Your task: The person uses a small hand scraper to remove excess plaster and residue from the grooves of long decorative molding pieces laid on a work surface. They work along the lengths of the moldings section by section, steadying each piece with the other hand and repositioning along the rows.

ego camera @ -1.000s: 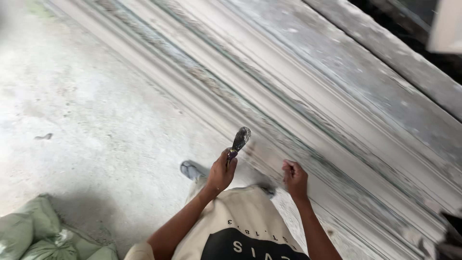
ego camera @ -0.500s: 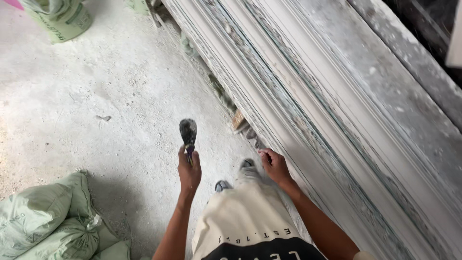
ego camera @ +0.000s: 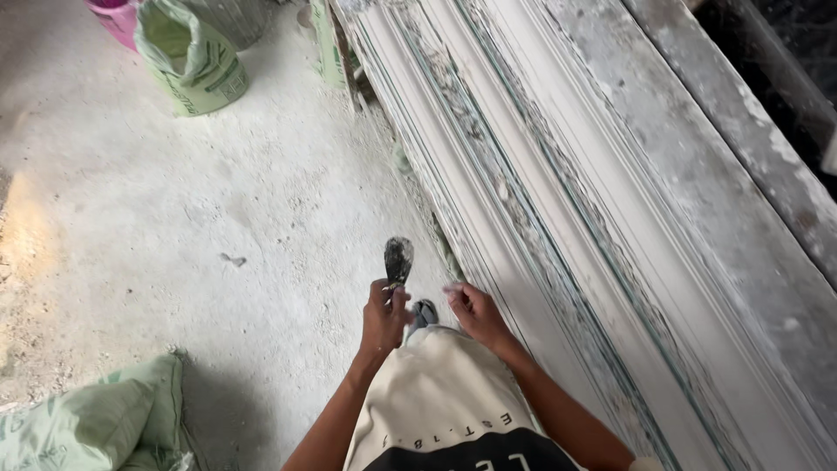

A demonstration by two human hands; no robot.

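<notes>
Small putty knife point(ego camera: 398, 260), blade up and caked grey, gripped in the left hand point(ego camera: 384, 318) just below centre frame, above a dusty concrete floor point(ego camera: 174, 227). Right hand point(ego camera: 476, 312) just beside it, fingers loosely curled and holding nothing, close to the near edge of long white plaster mouldings point(ego camera: 558, 201) running diagonally across the right half. Open green sack point(ego camera: 193, 59) at upper left, folded green sacks point(ego camera: 96, 423) at lower left.
</notes>
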